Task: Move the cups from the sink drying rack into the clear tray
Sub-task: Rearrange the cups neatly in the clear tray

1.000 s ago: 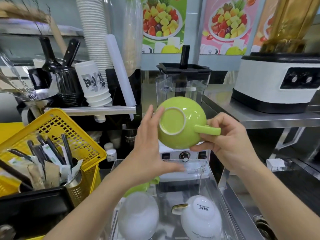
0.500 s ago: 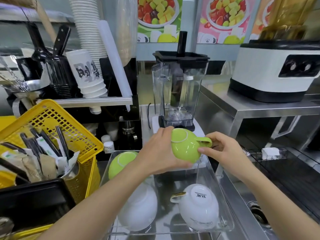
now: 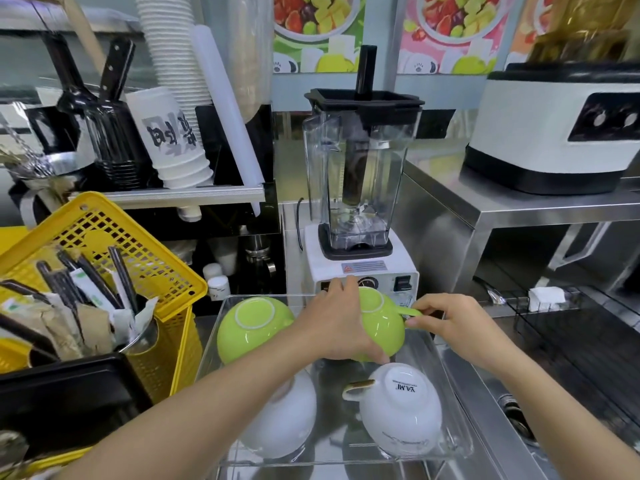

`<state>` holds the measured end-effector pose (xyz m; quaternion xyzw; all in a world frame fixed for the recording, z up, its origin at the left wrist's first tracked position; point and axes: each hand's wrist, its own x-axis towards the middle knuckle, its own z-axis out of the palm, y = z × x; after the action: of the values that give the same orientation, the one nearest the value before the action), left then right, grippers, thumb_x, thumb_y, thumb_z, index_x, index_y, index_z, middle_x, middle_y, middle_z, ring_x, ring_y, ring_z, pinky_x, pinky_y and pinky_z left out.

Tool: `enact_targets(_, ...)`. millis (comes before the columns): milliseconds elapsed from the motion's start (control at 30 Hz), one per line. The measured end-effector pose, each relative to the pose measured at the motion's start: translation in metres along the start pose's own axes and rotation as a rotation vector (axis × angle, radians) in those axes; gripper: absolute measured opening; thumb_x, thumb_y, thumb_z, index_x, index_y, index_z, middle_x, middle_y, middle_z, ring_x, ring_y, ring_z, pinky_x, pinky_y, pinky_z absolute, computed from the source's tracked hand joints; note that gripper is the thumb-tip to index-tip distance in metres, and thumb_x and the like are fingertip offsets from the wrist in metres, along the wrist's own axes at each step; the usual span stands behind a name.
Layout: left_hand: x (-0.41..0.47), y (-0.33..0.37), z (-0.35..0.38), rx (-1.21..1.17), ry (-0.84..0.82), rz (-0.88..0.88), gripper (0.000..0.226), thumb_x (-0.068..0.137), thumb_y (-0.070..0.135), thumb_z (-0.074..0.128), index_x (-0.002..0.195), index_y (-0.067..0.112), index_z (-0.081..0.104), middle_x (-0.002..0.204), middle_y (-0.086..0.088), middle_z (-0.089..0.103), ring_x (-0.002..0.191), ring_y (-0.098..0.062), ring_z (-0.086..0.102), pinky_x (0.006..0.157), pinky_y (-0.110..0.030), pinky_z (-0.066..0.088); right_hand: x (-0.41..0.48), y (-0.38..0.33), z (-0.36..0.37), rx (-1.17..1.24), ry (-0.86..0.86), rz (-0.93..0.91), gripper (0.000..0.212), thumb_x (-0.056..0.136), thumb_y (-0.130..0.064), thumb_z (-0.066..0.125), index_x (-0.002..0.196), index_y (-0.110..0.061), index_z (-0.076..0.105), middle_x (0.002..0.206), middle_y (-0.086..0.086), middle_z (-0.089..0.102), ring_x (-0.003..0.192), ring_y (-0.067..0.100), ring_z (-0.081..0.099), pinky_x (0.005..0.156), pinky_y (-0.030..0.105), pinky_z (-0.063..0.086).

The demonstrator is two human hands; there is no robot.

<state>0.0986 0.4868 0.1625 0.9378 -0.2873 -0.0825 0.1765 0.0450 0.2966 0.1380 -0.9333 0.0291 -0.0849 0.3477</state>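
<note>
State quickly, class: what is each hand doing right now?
Left hand: closed around the green cup body.
Right hand: pinching the same cup's handle.

We saw a bright, evenly lit scene — the light seemed to come from overhead, though no lamp was in view. Glare sat in soft white streaks on the clear tray (image 3: 450, 368), on the stainless shelf (image 3: 519, 209) and on the blender jar (image 3: 356, 174). The 2 green cups (image 3: 252, 327) carried small highlights. Shadows were faint and short, darkest under the shelf at right. The wide lens bent straight lines near the edges — the yellow basket (image 3: 114, 244) and both forearms looked stretched. The centre was sharp enough for us to read the print on a white cup (image 3: 401, 414); the bottom left corner was blurred.
</note>
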Motion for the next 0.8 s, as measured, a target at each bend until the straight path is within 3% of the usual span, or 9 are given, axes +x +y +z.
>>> enact_targets(100, 0.002, -0.002, 0.002, 0.03, -0.019, 0.002, 0.093, 0.049, 0.052, 0.084, 0.115, 0.011, 0.033, 0.122, -0.01, 0.043, 0.113, -0.031, 0.047, 0.087, -0.039, 0.044, 0.001, -0.003, 0.003, -0.032, 0.011, -0.004, 0.009, 0.075, -0.025, 0.073, 0.079, -0.016, 0.073, 0.079, 0.006, 0.064, 0.078, 0.022, 0.056, 0.086, 0.035, 0.04)
enact_targets(233, 0.003, -0.003, 0.004, 0.045, -0.032, -0.01, 0.09, 0.05, 0.053, 0.083, 0.113, 0.011, 0.033, 0.12, -0.009, 0.042, 0.11, -0.032, 0.048, 0.08, -0.038, 0.04, 0.004, -0.003, 0.006, -0.076, 0.015, -0.018, 0.008, 0.074, -0.022, 0.074, 0.077, -0.015, 0.073, 0.082, 0.008, 0.066, 0.082, 0.025, 0.058, 0.096, 0.047, 0.036)
enact_targets(367, 0.003, -0.004, 0.005, 0.055, -0.051, 0.002, 0.088, 0.051, 0.055, 0.082, 0.111, 0.012, 0.033, 0.118, -0.008, 0.04, 0.11, -0.031, 0.047, 0.077, -0.038, 0.038, 0.005, 0.0, 0.006, -0.09, 0.022, -0.022, 0.009, 0.071, -0.023, 0.076, 0.076, -0.016, 0.073, 0.087, 0.005, 0.066, 0.087, 0.019, 0.056, 0.099, 0.043, 0.029)
enact_targets(467, 0.003, -0.004, 0.007, 0.072, -0.083, 0.01, 0.086, 0.056, 0.054, 0.08, 0.113, 0.012, 0.032, 0.121, -0.009, 0.038, 0.113, -0.031, 0.045, 0.077, -0.036, 0.036, 0.005, 0.001, 0.007, -0.121, 0.008, -0.014, 0.01, 0.071, -0.027, 0.075, 0.076, -0.02, 0.072, 0.093, 0.002, 0.065, 0.097, 0.018, 0.053, 0.087, 0.027, 0.017)
enact_targets(567, 0.003, -0.004, 0.005, 0.033, -0.114, -0.004, 0.086, 0.059, 0.052, 0.079, 0.117, 0.01, 0.031, 0.124, -0.011, 0.037, 0.116, -0.031, 0.043, 0.083, -0.037, 0.039, 0.006, 0.005, 0.009, -0.127, 0.026, -0.011, 0.007, 0.071, -0.032, 0.075, 0.073, -0.03, 0.068, 0.094, -0.004, 0.062, 0.101, 0.018, 0.05, 0.085, 0.01, 0.012)
enact_targets(633, 0.003, -0.004, 0.004, 0.009, -0.127, -0.01, 0.087, 0.061, 0.05, 0.079, 0.121, 0.01, 0.03, 0.126, -0.012, 0.036, 0.119, -0.031, 0.042, 0.088, -0.038, 0.04, 0.005, 0.006, 0.009, -0.118, 0.033, -0.024, 0.007, 0.071, -0.03, 0.075, 0.073, -0.024, 0.07, 0.094, -0.001, 0.063, 0.1, 0.017, 0.052, 0.082, 0.021, 0.015)
enact_targets(700, 0.003, -0.005, 0.004, 0.001, -0.139, -0.004, 0.091, 0.065, 0.047, 0.078, 0.13, 0.009, 0.027, 0.131, -0.012, 0.035, 0.122, -0.031, 0.041, 0.09, -0.038, 0.039, 0.004, 0.007, 0.01, -0.101, 0.033, -0.037, 0.01, 0.071, -0.027, 0.075, 0.075, -0.019, 0.071, 0.094, 0.0, 0.063, 0.106, 0.015, 0.051, 0.077, 0.022, 0.014)
enact_targets(800, 0.003, -0.007, 0.002, -0.037, -0.165, 0.011, 0.096, 0.07, 0.04, 0.076, 0.14, 0.012, 0.017, 0.137, -0.012, 0.031, 0.125, -0.03, 0.04, 0.088, -0.032, 0.038, 0.003, 0.011, 0.013, -0.057, 0.027, -0.029, 0.012, 0.07, -0.029, 0.076, 0.067, -0.036, 0.066, 0.095, -0.005, 0.062, 0.119, 0.013, 0.045, 0.086, 0.018, 0.014)
